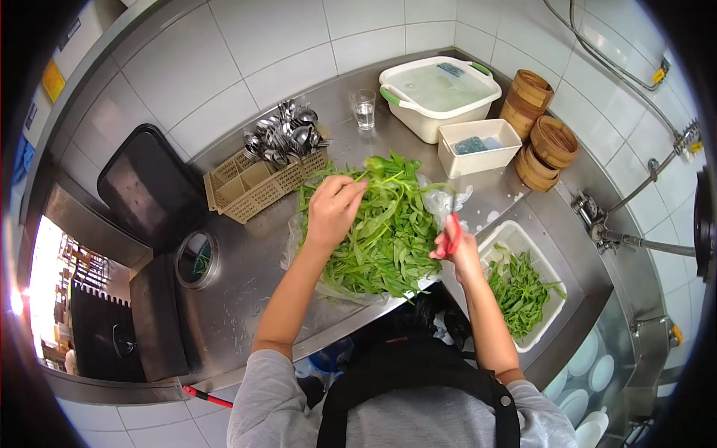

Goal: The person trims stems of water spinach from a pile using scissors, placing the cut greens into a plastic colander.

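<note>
A big heap of leafy greens [373, 246] lies on a plastic bag [289, 243] on the steel counter. Over its upper left part, my left hand [336, 209] pinches the stems of a few greens. My right hand [459, 250] grips red-handled scissors [451, 233] at the heap's right side, blades pointing up and away from me. Stems from the left hand stretch across toward the blades. Just right of my right forearm, a white tub [549, 317] holds a smaller pile of leafy greens [519, 291].
Behind the heap stand a cutlery rack [246, 187], a glass of water [364, 110], a large white basin [441, 104] of cloudy water and a small bin [478, 160]. Bamboo steamers [549, 145] fill the right corner. A black tray [142, 179] leans at left; plates [582, 355] sit lower right.
</note>
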Demonstrator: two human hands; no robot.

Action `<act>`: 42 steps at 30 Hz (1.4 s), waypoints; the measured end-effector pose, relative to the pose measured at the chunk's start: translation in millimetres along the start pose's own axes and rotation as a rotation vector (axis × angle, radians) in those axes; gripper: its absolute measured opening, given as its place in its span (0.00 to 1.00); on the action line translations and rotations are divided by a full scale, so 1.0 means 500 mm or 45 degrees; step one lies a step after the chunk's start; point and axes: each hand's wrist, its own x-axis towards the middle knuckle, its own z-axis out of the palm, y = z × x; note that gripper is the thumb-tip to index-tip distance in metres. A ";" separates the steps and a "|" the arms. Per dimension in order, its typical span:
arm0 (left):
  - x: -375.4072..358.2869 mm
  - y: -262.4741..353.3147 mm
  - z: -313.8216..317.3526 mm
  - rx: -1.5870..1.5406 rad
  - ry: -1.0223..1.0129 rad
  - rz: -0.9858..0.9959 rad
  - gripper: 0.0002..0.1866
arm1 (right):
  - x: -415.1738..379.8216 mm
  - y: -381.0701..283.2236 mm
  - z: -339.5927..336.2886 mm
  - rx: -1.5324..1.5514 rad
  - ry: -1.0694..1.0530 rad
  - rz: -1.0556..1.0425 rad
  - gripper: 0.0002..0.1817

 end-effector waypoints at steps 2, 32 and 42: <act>-0.008 -0.001 -0.006 0.008 -0.004 -0.136 0.07 | -0.007 0.004 -0.006 0.084 -0.050 -0.123 0.22; -0.130 0.376 0.404 -0.896 -0.599 -0.393 0.06 | -0.156 0.139 -0.279 -0.049 0.388 -0.184 0.24; -0.071 0.321 0.316 -0.821 -0.089 -0.759 0.22 | -0.229 0.210 -0.448 0.278 0.917 0.131 0.25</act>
